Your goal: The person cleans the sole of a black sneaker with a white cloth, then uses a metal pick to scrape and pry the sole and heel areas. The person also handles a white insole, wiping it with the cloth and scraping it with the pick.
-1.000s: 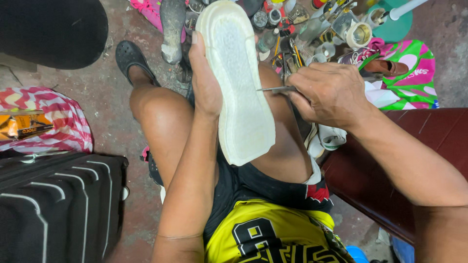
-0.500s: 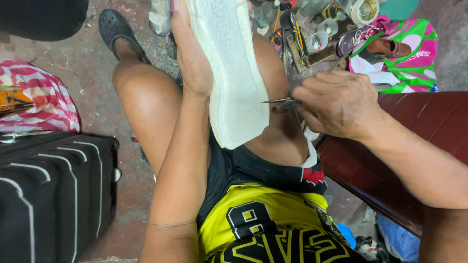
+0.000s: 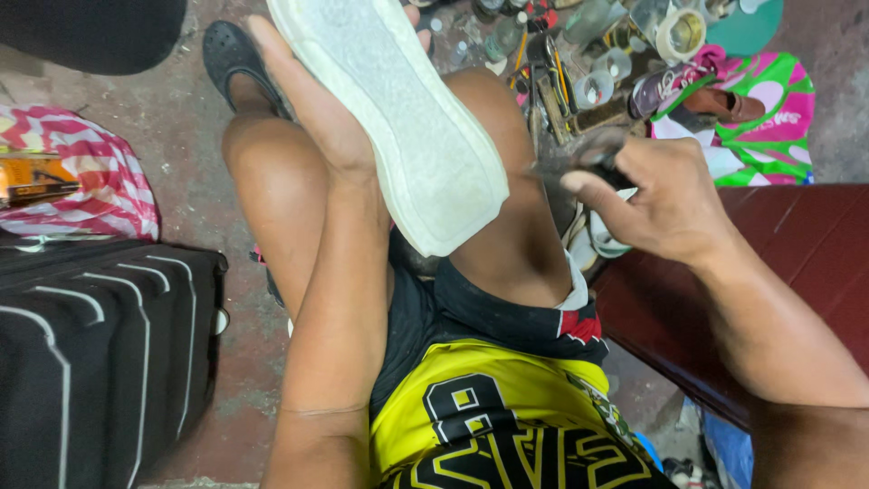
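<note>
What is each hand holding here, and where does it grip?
The left hand holds the white shoe sole by its long edge. The right hand closes on something small and blurred; what it is cannot be told.

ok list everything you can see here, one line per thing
shoe sole: one, off-white, propped on the knee, held by the left hand
striped suitcase: one, black with white stripes, lower left
checked bag: one, red and white, far left
sandal: one, black, on the foot at top
jars and tools: many, mixed colours, floor at top
patterned bag: one, pink and green, top right, shoes lying on it
bench: one, dark red, right
left hand: gripping the sole's edge
right hand: clear of the sole, closed on a small blurred tool
</note>
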A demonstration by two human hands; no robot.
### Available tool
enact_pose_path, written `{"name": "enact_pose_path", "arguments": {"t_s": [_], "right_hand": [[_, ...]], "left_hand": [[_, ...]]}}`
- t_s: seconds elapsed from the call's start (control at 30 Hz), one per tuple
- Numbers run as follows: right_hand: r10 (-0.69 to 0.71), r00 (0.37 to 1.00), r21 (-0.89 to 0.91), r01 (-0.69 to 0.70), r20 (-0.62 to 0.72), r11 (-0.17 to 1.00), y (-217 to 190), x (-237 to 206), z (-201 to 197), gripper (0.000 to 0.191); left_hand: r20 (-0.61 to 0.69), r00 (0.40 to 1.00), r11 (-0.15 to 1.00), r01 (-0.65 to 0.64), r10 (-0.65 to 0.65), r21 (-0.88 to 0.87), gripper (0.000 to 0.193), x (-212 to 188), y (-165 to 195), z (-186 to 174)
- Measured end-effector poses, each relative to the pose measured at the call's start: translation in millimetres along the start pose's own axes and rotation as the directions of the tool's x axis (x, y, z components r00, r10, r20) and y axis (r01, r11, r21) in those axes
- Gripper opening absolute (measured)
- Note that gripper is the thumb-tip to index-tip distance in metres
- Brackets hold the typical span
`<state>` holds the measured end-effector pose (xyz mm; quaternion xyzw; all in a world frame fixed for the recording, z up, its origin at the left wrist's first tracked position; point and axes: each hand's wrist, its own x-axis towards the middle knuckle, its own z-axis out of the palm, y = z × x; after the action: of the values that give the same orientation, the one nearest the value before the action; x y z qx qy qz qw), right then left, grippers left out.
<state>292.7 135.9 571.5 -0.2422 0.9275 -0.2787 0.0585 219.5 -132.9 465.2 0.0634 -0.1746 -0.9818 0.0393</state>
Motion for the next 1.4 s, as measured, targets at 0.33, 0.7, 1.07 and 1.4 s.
{"name": "enact_pose_path", "arguments": {"t_s": [0.33,0.7,1.07,1.4], "right_hand": [[-0.047,0.998,-0.057,0.049,0.03,0.997,-10.7,23.6,5.4,0.022],[-0.256,0.965,-0.275,0.23,-0.061,0.933,-47.8,64.8,6.9,0.026],[0.119,0.982,0.611,-0.185,0.147,0.77,64.3,71.0,72.5,0.021],[0.481,0.801,0.548,-0.596,0.357,0.587,179.2,60.9,115.1,0.031]], "left_hand": [[-0.018,0.994,0.99,-0.107,0.106,-0.09,0.094,-2.3,-13.2,-5.9],[0.069,0.996,0.982,-0.034,0.047,-0.183,0.089,-5.2,-16.6,-6.1],[0.119,0.956,0.899,-0.203,0.268,-0.389,0.089,7.4,27.2,-13.6],[0.026,0.993,0.988,-0.115,0.118,-0.106,0.079,-28.7,37.5,18.7]]}}
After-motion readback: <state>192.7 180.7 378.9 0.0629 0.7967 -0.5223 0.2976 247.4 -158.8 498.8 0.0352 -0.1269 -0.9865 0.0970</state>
